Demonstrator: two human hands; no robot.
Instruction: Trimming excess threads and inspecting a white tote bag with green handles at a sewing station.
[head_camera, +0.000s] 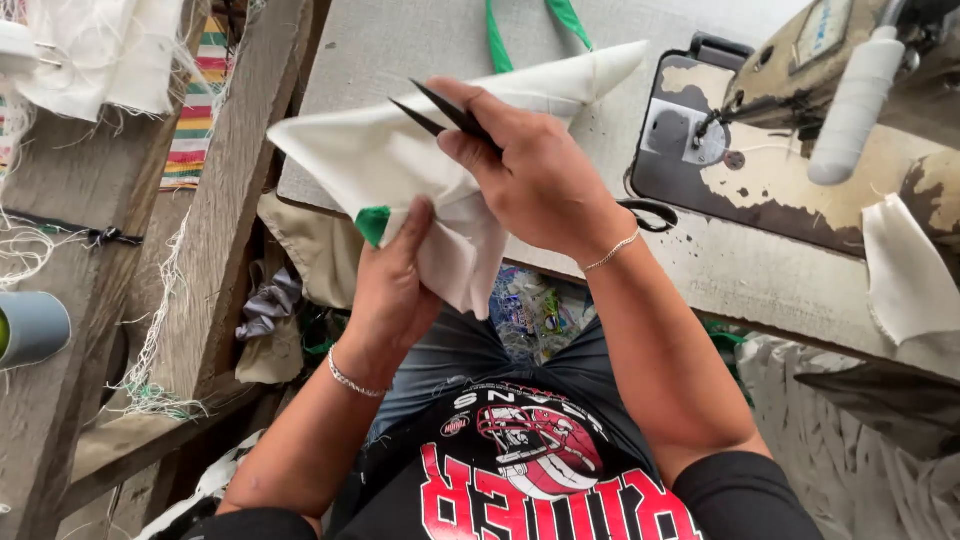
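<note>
My left hand (393, 290) grips the lower edge of a folded piece of white cloth (370, 160) that has a green trim corner (372, 224). My right hand (535, 170) holds small black scissors (440, 108), blades parted, resting against the top of the cloth. Both hands hold the cloth up above my lap, in front of the sewing table. Each wrist wears a thin silver bracelet.
A worn sewing machine (800, 150) stands on the grey table (400, 50) at the right, with green straps (497, 40) behind the cloth. A white fabric scrap (905, 275) lies on the table's right. Wooden benches (215, 220) with frayed cloth sit left, and a grey cup (32, 327).
</note>
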